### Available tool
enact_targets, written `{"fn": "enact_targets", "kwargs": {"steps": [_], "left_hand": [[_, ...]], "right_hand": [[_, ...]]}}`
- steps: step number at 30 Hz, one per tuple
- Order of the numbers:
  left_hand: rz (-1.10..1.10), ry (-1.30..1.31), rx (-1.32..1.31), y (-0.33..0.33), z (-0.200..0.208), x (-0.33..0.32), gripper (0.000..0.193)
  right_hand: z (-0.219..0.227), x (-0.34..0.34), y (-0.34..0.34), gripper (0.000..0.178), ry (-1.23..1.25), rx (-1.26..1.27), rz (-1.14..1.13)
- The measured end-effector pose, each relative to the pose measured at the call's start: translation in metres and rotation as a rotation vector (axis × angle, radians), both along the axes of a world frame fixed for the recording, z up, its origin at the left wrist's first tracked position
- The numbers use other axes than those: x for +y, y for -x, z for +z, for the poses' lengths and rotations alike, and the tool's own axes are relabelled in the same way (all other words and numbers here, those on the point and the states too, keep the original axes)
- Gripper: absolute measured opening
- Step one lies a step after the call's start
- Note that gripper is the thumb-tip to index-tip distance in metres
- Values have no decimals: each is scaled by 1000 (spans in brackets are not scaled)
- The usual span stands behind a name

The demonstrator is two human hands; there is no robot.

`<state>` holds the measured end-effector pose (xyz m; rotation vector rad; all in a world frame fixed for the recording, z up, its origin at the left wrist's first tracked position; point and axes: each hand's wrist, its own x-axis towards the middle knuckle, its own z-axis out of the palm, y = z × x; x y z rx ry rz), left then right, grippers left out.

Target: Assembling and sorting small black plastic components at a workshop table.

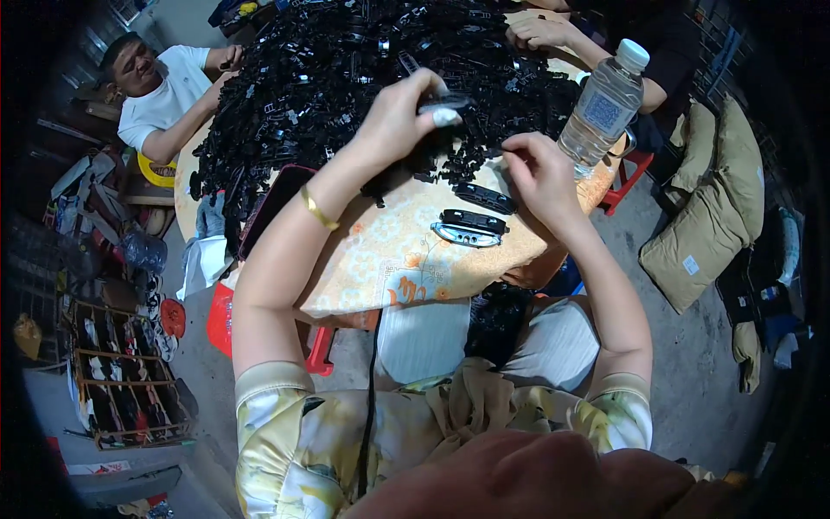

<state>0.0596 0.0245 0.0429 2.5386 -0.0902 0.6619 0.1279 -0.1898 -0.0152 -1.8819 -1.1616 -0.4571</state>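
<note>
A large heap of small black plastic pieces [303, 104], some with shiny silver parts, covers the far part of the table. My left hand [398, 117] is over its near edge, fingers bent around a dark, glossy curved piece [448, 104]. White wrapping [445, 117] covers the tip of my left thumb. My right hand [546, 180] rests at the near right of the heap, its thumb and forefinger curved and apart, with nothing visible between them. Left of it on the tablecloth lie a black ridged oblong piece [484, 198] and another with a pale blue-silver rim [471, 228].
A clear bottle with a white cap [605, 108] stands beside my right hand. A dark phone-like slab [277, 208] lies left of my left forearm on the patterned tablecloth [363, 268]. Other people sit across the table, one hand [540, 33] at the heap. Stuffed sacks [709, 216] lie right.
</note>
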Motion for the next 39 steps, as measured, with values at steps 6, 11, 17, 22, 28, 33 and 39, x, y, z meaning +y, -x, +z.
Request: {"fn": "enact_targets", "kwargs": {"steps": [6,11,17,22,28,33,39], "left_hand": [[-347,413,249,36,-24,-26,32],[-457,1308,238,34,-38,-40,32],[-503,1466,306,34,-46,-35,32],[-498,1461,313,34,-43,-39,31],[-438,1481,293,40,-34,-42,39],[-370,1374,269,39,-36,-42,36],[-286,849,184,47,-29,-46,32]], "right_hand": [[16,-2,23,15,-218,117,70],[11,4,27,14,-265,159,137],[12,5,28,13,-259,116,128],[16,4,28,14,-225,-24,143],[19,3,29,15,-145,-264,98],[20,3,34,21,-39,-391,79],[20,1,29,34,71,728,243]]}}
